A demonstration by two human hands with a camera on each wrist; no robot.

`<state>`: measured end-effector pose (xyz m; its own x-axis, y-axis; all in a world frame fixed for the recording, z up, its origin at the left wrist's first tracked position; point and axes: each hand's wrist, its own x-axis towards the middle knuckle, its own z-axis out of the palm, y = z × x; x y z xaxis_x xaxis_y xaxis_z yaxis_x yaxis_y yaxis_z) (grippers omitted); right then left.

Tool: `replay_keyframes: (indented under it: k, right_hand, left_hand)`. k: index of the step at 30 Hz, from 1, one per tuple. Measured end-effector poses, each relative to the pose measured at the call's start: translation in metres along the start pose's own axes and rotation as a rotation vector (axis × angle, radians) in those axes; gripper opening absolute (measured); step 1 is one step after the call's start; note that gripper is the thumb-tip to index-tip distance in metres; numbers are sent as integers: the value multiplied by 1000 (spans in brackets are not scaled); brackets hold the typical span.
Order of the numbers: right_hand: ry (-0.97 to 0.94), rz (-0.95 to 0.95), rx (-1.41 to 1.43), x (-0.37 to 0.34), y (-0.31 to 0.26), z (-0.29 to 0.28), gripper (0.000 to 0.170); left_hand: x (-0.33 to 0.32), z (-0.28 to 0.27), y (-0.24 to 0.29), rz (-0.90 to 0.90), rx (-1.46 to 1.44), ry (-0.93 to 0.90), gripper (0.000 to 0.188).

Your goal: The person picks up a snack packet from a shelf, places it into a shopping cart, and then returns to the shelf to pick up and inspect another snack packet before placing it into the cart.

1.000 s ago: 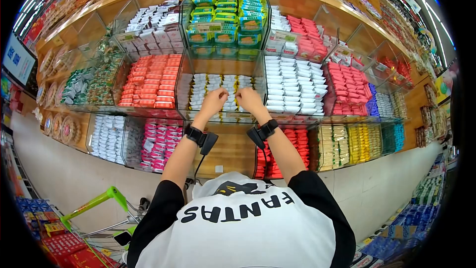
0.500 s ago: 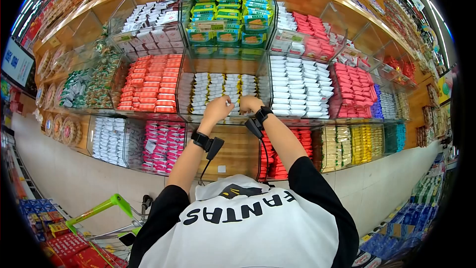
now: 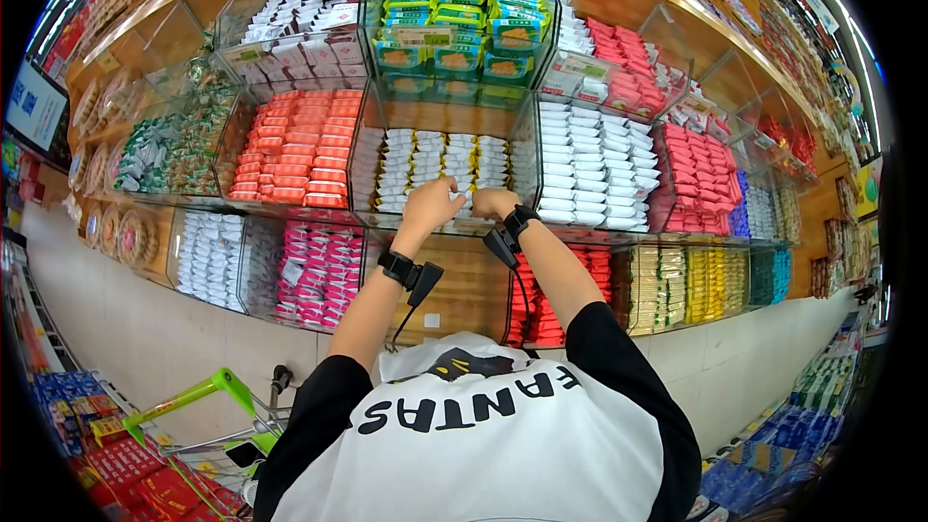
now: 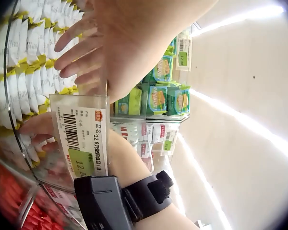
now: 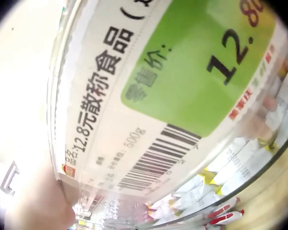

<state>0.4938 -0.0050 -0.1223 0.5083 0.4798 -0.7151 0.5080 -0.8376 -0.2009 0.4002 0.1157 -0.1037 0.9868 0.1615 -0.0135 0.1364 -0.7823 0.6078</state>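
Side by side, both hands are at the front of a clear bin of white-and-yellow packets. The left hand reaches over the bin's front edge; in the left wrist view the left hand has its fingers loosely spread above the packets. Close beside it, the right hand has bent fingers low against the packets. A price tag partly covers the right hand, so whether it pinches a packet is hidden. That price tag fills much of the right wrist view.
Clear-walled bins hold orange packets to the left, white packets to the right and green packets above. Red packets lie below right. A green-handled cart stands at lower left.
Both hands have drawn back from over the packets to the bin's front edge. The right hand's fingers have dropped lower. The head view has shifted slightly.
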Motion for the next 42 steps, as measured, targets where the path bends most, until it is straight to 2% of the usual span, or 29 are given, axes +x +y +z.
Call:
replay_keyframes:
  k: [4,13,17,20,24,30,33,35,37,40,42]
  right_hand:
    - [20,-31,-70,4,-2,3,17]
    - [30,1,-38,13,-1,9,11]
    - [41,-40,-125,22,0,14,9]
    - [81,-93,-185,68,13,39,11]
    - [68,-103,-183,42,6,24,13]
    - [171,-155,-244,89,20,52,13]
    - [112,-152,-257,95,24,54,13]
    - [105,-162,-259,91,24,52,13]
    - [195,-194,-226,90,27,55,13]
    - [104,-164,-333,97,25,55,11]
    - [158,-216,-332,102,27,60,11]
  left_hand:
    - [-2,-6,6,-20,-25,-16,24]
    - [-4,-5,8,16,-22,78,19]
    - [-5,-5,7,40,-21,115,17]
    - [-5,-3,6,56,-16,137,16]
    - [-4,0,4,89,-11,163,14]
    - [-6,0,5,108,-14,237,13]
    - [-7,0,5,124,-37,258,13]
    - [-7,-1,6,125,-39,261,14]
    - [-6,-1,6,131,-40,263,14]
    - [-6,-2,6,114,-30,254,14]
    - [-7,-3,7,113,-13,218,15]
